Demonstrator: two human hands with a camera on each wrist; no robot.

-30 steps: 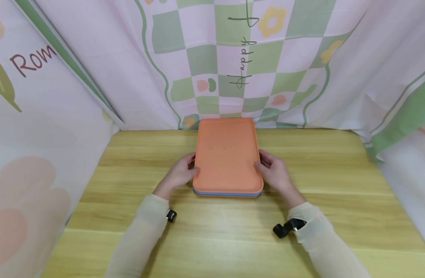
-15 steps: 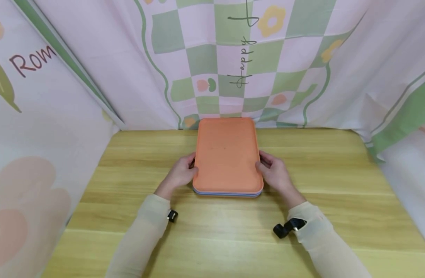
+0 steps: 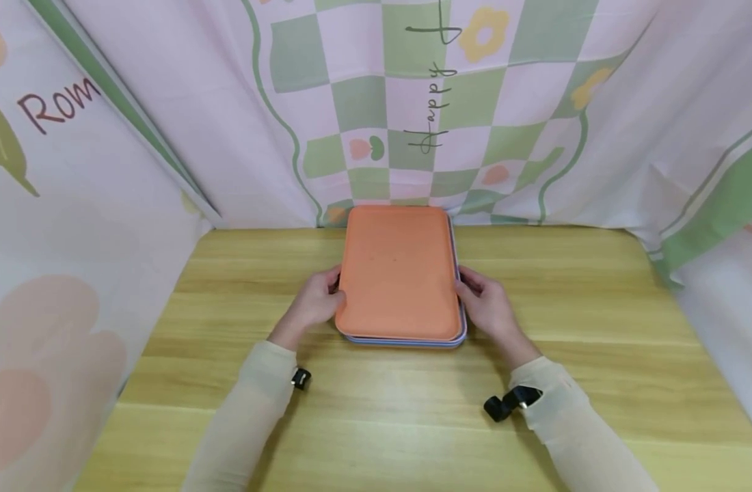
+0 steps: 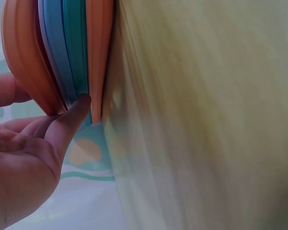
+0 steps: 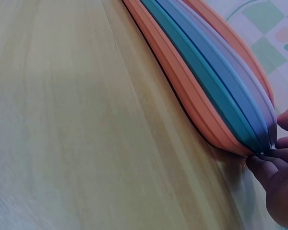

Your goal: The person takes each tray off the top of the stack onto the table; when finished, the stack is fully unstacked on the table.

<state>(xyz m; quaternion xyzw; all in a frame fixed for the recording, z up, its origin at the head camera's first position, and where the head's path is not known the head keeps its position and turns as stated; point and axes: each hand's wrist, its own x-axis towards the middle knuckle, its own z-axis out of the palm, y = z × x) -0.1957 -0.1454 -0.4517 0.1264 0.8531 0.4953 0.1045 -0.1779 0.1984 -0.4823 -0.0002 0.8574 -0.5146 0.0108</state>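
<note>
A stack of shallow rectangular trays lies on the table, its far end by the curtain. On top is an orange tray (image 3: 399,273), set slightly left of those beneath. Below it, the right wrist view shows a lilac tray (image 5: 236,69), a blue tray (image 5: 215,64), a teal tray (image 5: 196,69) and another orange tray (image 5: 176,76). My left hand (image 3: 311,301) grips the top tray's left edge, thumb on its rim; a finger touches the trays below. My right hand (image 3: 488,304) holds the stack's right side, thumb near the lilac rim, fingers against the side edges.
The wooden table (image 3: 400,424) extends around the stack. A patterned curtain (image 3: 407,102) hangs right behind it, and printed cloth (image 3: 74,239) covers the left side. Black wrist cameras are strapped over both sleeves.
The top orange tray has shifted left with my left hand, baring the lilac rim on the right. My right hand has stayed nearly still.
</note>
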